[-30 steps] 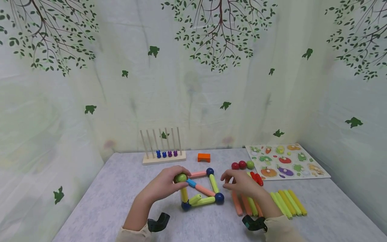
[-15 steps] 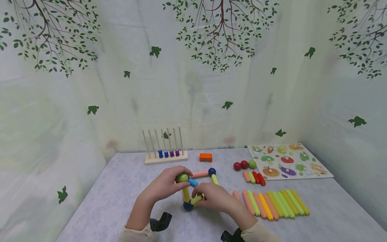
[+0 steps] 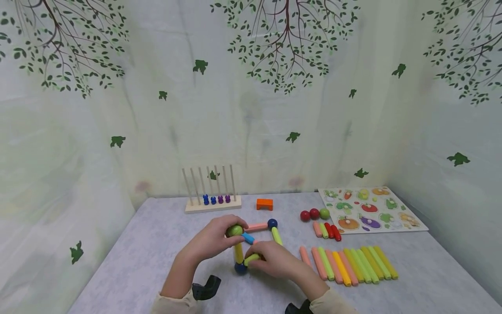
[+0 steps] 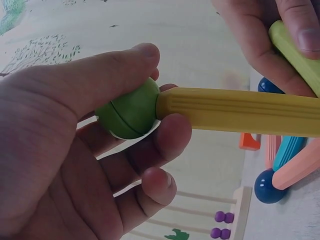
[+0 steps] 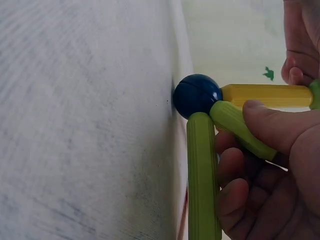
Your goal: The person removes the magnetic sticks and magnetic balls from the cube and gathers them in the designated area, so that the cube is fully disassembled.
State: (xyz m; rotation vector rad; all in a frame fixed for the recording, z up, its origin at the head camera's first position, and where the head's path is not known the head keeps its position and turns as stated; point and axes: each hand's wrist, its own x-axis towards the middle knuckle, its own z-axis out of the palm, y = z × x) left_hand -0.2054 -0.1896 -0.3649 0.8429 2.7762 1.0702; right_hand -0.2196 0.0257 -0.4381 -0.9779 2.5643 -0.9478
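Note:
My left hand (image 3: pixel 220 237) grips a green ball (image 4: pixel 132 111) between thumb and fingers, at the top of an upright yellow magnetic stick (image 4: pixel 240 111). That stick's lower end meets a navy ball (image 5: pixel 196 96) at the table. From the same ball a short lime stick (image 5: pixel 235 126) slants upward, pinched between thumb and fingers of my right hand (image 3: pixel 274 259). Another lime stick (image 5: pixel 204 175) leaves the ball low along the table, mostly hidden by my right hand in the head view. Farther back, a pink stick (image 3: pixel 257 227) and a lime stick (image 3: pixel 276 236) meet at a navy ball (image 3: pixel 272 223).
Right of the frame lies a row of loose sticks (image 3: pixel 362 264). Behind it are several short sticks (image 3: pixel 330 230), balls (image 3: pixel 314 213) and a vegetable puzzle board (image 3: pixel 370 209). A peg rack with beads (image 3: pixel 213 208) and an orange block (image 3: pixel 264 204) stand at the back.
My right hand has moved left from beside the loose sticks to the slanting lime stick and now pinches it. The left hand keeps its grip on the green ball.

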